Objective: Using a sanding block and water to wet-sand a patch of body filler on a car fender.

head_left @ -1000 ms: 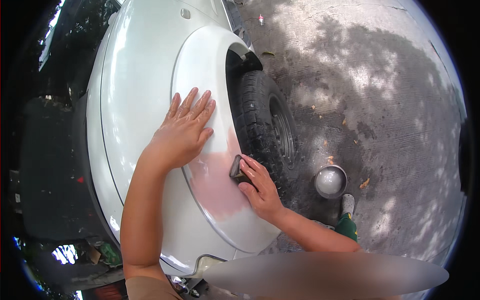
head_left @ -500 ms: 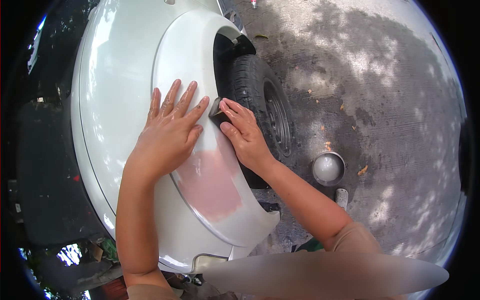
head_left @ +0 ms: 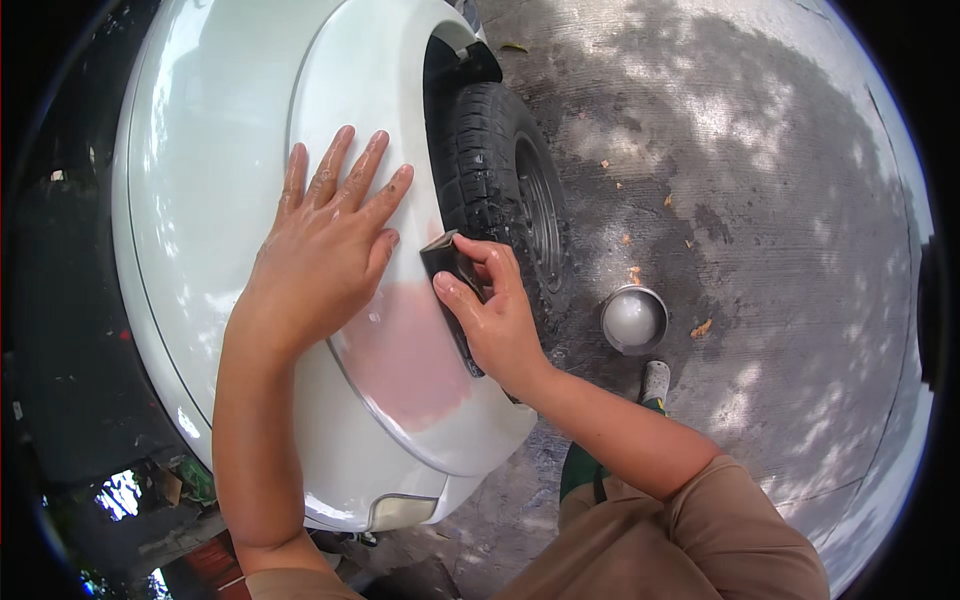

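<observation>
My left hand lies flat on the white car fender, wet fingers spread. Just below it is a dull pink patch in the glossy white paint. My right hand grips a folded piece of dark sandpaper between thumb and fingers, at the wheel-arch lip beside the upper right of the patch. The sandpaper's folded end sticks out past the fingers towards the fender; the rest is partly hidden by the hand.
A black tyre sits inside the arch, right of the fender. On the wet concrete stands a round metal bowl of cloudy liquid, with dry leaves nearby. My shoe is close to the bowl. A lamp marks the car's near corner.
My right hand has come nearer me along the arch lip with the sandpaper, its fingers more bent. The left hand stays on the fender. The whole view has shifted slightly.
</observation>
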{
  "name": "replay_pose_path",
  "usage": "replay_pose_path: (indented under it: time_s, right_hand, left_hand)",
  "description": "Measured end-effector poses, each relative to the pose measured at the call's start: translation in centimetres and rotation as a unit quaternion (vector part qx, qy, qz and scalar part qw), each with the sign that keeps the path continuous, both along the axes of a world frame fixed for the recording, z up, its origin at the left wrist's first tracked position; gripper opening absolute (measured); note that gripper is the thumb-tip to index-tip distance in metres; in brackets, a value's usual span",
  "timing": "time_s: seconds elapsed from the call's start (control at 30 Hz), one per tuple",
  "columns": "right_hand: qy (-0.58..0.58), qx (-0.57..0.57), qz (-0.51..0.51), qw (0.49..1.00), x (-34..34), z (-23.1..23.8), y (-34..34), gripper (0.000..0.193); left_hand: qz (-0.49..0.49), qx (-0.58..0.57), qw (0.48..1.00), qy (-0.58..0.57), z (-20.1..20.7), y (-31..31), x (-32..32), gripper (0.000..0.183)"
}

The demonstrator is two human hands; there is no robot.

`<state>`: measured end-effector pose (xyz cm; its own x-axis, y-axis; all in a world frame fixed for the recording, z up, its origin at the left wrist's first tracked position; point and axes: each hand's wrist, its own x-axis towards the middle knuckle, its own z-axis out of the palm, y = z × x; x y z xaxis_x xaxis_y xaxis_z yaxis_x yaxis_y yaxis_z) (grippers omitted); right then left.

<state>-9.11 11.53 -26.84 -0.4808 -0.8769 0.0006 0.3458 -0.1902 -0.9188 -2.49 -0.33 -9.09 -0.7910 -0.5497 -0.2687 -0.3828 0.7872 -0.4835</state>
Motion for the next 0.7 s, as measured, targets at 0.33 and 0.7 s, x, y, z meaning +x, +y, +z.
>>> replay_pose_path:
  time_s: [0.33, 0.7]
  right_hand:
    - [0.051, 0.02, -0.075, 0.996, -3.1, 0.4, -4.2, 0.053]
    - [0.071, 0.008, -0.09, 0.993, -2.5, 0.3, -4.4, 0.051]
  left_hand:
    - [-0.01, 0.002, 1.0, 0.003, 0.1, -0.3, -0.6, 0.057]
    - [-0.012, 0.0, 1.0, -0.002, -0.3, -0.2, -0.1, 0.056]
